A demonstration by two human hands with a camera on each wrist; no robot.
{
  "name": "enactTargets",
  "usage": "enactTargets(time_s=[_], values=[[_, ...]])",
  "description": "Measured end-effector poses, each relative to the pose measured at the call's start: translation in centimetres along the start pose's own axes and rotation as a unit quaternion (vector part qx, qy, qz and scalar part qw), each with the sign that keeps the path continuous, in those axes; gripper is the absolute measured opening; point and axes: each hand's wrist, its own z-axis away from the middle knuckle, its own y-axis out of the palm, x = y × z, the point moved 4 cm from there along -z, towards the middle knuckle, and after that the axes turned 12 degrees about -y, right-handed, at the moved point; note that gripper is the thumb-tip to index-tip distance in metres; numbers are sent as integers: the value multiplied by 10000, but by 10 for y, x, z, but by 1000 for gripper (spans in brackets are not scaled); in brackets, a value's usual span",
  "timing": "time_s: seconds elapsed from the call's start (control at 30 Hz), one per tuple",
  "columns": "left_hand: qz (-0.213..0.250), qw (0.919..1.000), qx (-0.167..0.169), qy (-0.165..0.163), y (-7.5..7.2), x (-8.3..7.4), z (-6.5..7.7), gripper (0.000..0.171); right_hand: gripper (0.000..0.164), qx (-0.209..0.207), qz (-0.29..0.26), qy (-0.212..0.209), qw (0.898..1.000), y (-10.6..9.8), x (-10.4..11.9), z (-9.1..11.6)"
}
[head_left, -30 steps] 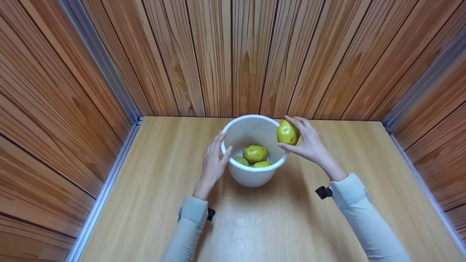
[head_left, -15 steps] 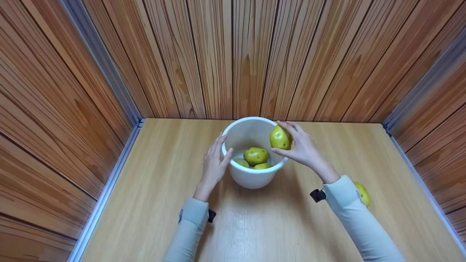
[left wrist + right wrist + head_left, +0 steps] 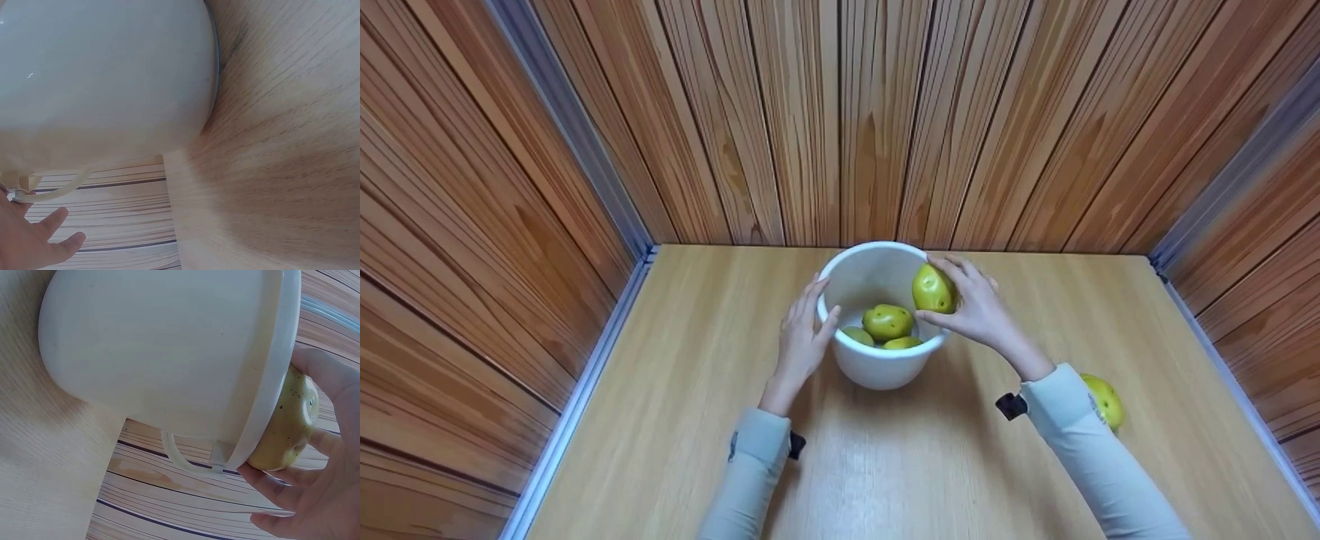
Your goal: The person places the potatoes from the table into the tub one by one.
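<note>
A white bucket (image 3: 877, 367) stands upright on the wooden table, with several yellow-green potatoes (image 3: 887, 322) at its bottom. At the bucket's left side my left hand (image 3: 804, 341) rests against the rim, fingers fairly straight and spread. In the left wrist view, the fingers of that left hand (image 3: 34, 236) show beside the bucket wall (image 3: 107, 73). My right hand (image 3: 975, 304) grips another potato (image 3: 934, 289) over the bucket's right rim. From the right wrist, the thumb and fingers are seen around this potato (image 3: 288, 422), partly hidden behind the rim.
One more potato (image 3: 1104, 400) lies on the table (image 3: 675, 390) at the right, partly covered by the right sleeve (image 3: 1099, 450). A pale handle (image 3: 185, 461) hangs at the bucket's far side. Wood-panelled walls (image 3: 870, 127) enclose the table at the back and sides.
My right hand has carried its potato left and slightly down, over the bucket's opening. The potato on the table has come into view beside the right sleeve. The left hand has stayed at the rim.
</note>
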Motion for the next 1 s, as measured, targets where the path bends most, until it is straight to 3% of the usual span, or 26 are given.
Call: enactTargets(time_s=[0.5, 0.8, 1.0], values=[[55, 9999, -88, 135, 1, 1, 0, 53, 73, -283, 267, -68, 9992, -3, -2, 1], [94, 9998, -75, 156, -1, 0, 1, 55, 72, -245, 140, 114, 9995, -6, -5, 5], [130, 9998, -49, 171, 0, 0, 1, 54, 71, -354, 95, 25, 9993, -10, -6, 7]])
